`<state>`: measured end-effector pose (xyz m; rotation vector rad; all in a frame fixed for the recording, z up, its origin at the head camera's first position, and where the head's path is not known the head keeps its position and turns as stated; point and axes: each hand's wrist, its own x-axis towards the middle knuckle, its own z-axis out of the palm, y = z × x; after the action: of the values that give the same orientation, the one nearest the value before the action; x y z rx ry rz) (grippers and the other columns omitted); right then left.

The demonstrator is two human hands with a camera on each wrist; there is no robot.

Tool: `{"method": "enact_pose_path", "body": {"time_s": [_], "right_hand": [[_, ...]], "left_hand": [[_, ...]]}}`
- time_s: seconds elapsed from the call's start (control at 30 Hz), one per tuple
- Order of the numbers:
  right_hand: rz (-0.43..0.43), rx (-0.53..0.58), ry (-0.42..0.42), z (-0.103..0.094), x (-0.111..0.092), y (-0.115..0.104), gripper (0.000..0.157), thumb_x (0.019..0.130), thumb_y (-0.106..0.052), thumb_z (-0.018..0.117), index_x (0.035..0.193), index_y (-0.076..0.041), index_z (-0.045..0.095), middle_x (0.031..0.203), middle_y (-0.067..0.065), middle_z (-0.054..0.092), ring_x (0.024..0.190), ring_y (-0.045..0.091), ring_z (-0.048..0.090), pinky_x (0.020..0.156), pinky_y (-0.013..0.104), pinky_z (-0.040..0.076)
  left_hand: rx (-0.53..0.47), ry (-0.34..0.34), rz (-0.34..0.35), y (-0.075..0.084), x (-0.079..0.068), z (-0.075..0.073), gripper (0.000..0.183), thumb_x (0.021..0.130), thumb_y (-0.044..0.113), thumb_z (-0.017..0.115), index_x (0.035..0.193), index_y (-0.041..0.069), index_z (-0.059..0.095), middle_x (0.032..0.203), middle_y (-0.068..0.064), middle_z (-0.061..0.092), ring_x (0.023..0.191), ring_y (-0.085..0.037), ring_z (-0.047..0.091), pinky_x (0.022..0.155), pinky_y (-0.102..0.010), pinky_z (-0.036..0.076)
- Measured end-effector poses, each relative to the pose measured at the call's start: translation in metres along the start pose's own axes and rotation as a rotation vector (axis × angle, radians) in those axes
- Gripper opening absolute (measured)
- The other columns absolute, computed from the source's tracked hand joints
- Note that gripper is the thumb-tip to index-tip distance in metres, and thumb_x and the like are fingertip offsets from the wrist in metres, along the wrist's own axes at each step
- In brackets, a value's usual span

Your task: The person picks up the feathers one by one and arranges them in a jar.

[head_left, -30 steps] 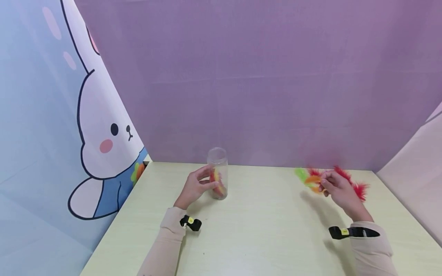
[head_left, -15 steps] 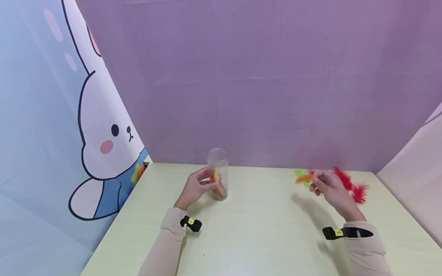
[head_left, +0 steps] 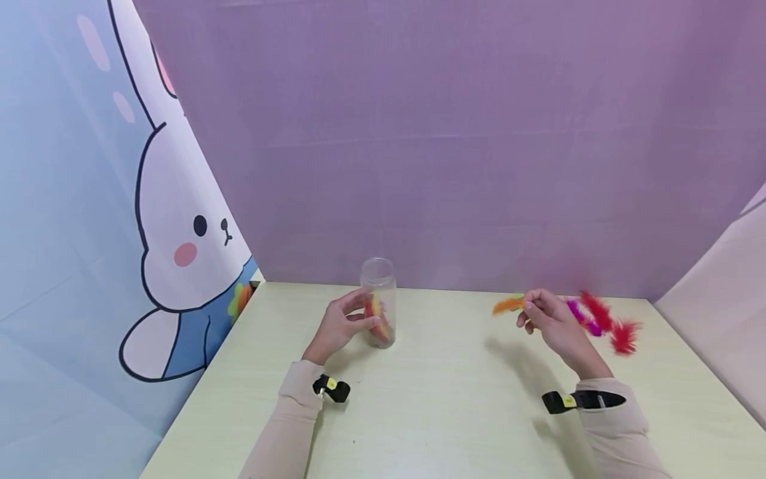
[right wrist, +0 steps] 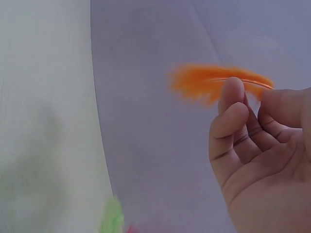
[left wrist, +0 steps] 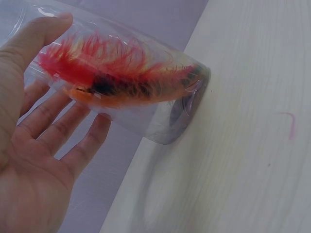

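A clear jar [head_left: 378,273] stands upright on the table, with red, orange and yellow feathers [left wrist: 121,73] inside. My left hand [head_left: 342,322] holds the jar around its side, thumb on one side and fingers on the other. In the right wrist view, my right hand [right wrist: 262,145] pinches an orange feather [right wrist: 199,82] by its quill end between thumb and fingers. That hand is raised over the table, to the right of the jar, and the feather points left toward it.
Red feathers [head_left: 624,336] and a magenta feather [head_left: 579,313] lie on the table right of my right hand. A green feather [right wrist: 112,216] lies partly hidden behind that hand in the head view. A purple cloth [head_left: 455,166] hangs behind the table [head_left: 443,399].
My right hand has lifted the orange feather from the others and moved left with it. The magenta feather now shows behind it. My left hand and the jar stay put.
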<state>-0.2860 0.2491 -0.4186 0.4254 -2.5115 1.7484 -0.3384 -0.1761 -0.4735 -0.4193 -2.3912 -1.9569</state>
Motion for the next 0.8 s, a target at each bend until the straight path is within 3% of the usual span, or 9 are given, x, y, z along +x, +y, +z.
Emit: {"method": "enact_pose_path", "body": {"time_s": [0.47,0.8], "right_hand": [[-0.048,0.024,-0.036,0.032,0.018,-0.032,0.029,0.109,-0.024,0.049,0.118,0.003,0.045,0.092,0.008,0.065,0.083,0.016,0.066,0.071,0.023,0.057],[-0.087,0.052,-0.034,0.053,0.035,-0.049,0.026,0.109,-0.023,0.049,0.117,0.002,0.045,0.094,0.003,0.065,0.084,0.017,0.067,0.07,0.023,0.057]], "left_hand": [[-0.027,-0.004,0.033,-0.009,0.003,-0.001,0.066,0.082,0.012,0.087,0.142,0.012,0.059,0.137,-0.013,0.067,0.13,-0.03,0.061,0.108,-0.047,0.055],[-0.006,-0.007,0.041,-0.011,0.003,-0.001,0.067,0.082,0.019,0.088,0.143,0.014,0.059,0.137,-0.012,0.067,0.131,-0.029,0.061,0.107,-0.044,0.055]]}}
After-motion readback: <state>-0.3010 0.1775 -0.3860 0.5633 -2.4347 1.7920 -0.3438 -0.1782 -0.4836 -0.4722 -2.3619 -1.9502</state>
